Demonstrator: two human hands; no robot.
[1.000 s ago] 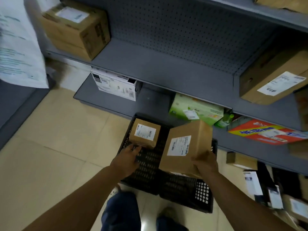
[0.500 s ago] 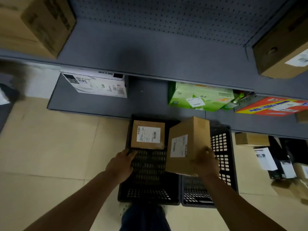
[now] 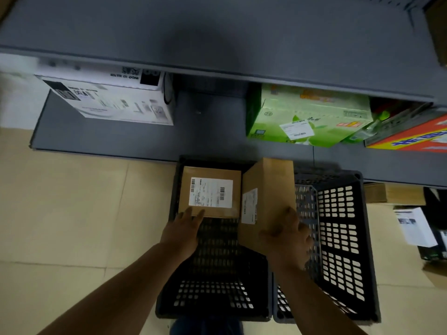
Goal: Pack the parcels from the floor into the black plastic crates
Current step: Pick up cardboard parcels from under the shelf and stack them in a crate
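Cardboard, stiff, apparently light. Larger parcel (image 3: 268,201) tilted on edge over left crate (image 3: 212,296), gripped at near lower corner by right hand (image 3: 286,238). Left hand (image 3: 181,232) flat-fingered, touching smaller parcel (image 3: 210,192) lying at crate's far end. Best held by opposite edges.

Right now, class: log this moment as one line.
left hand: touching flat parcel in left crate | right hand: gripping upright parcel
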